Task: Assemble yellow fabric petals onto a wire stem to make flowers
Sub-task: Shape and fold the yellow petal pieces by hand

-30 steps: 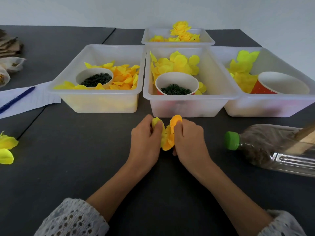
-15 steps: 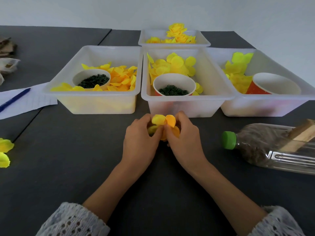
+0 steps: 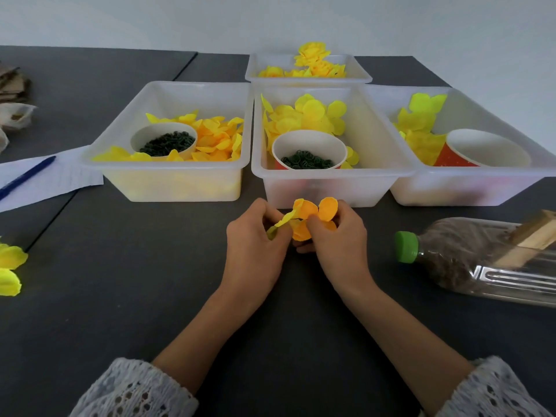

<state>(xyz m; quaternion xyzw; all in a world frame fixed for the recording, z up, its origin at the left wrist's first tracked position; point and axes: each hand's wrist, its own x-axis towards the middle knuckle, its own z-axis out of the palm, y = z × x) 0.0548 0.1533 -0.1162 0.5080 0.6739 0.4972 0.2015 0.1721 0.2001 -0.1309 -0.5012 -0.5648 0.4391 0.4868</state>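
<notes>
Just before the middle tub, the left hand and right hand pinch the petals with closed fingers. Align layers squarely; the stem is hidden.

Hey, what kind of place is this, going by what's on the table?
Probably a craft or small assembly workstation: sorted plastic bins of yellow petals, cups of small green rings, and hands putting a fabric flower together.

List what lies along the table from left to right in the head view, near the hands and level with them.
Loose yellow petals at the left edge → left hand → orange-yellow petal cluster pinched between both hands → right hand → green bottle cap → clear plastic bottle lying on its side.
</notes>
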